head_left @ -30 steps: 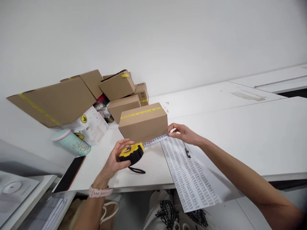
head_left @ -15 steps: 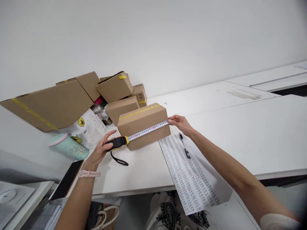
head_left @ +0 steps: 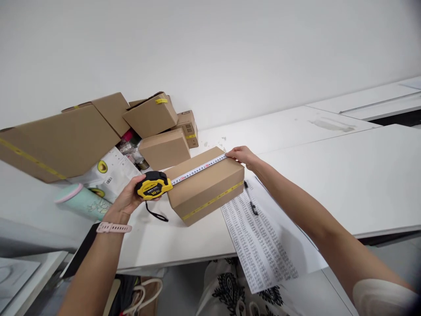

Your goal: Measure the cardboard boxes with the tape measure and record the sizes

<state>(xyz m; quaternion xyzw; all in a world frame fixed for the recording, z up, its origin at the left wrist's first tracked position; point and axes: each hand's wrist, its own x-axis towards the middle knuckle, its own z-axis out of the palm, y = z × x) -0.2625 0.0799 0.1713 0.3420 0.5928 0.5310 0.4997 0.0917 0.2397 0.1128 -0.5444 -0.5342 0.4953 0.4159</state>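
A closed cardboard box (head_left: 205,193) lies on the white desk, a yellow tape strip along its near side. My left hand (head_left: 126,197) is closed around a yellow and black tape measure (head_left: 153,185) at the box's left end. Its white blade (head_left: 197,170) runs out along the box's upper face. At the far right end of that face, my right hand (head_left: 241,156) pinches the blade's tip. A black wrist strap (head_left: 156,214) hangs from the tape measure's case.
Printed sheets (head_left: 259,237) with a black pen (head_left: 251,198) lie right of the box. More cardboard boxes (head_left: 151,115) are stacked at the back left, by a white packet with avocado pictures (head_left: 113,169) and a mint tumbler (head_left: 83,201). A wall stands behind.
The box has rolled towards me, so its yellow strip has gone from the top to the near side. The tape measure's case has turned, and the blade has shifted onto the upper face.
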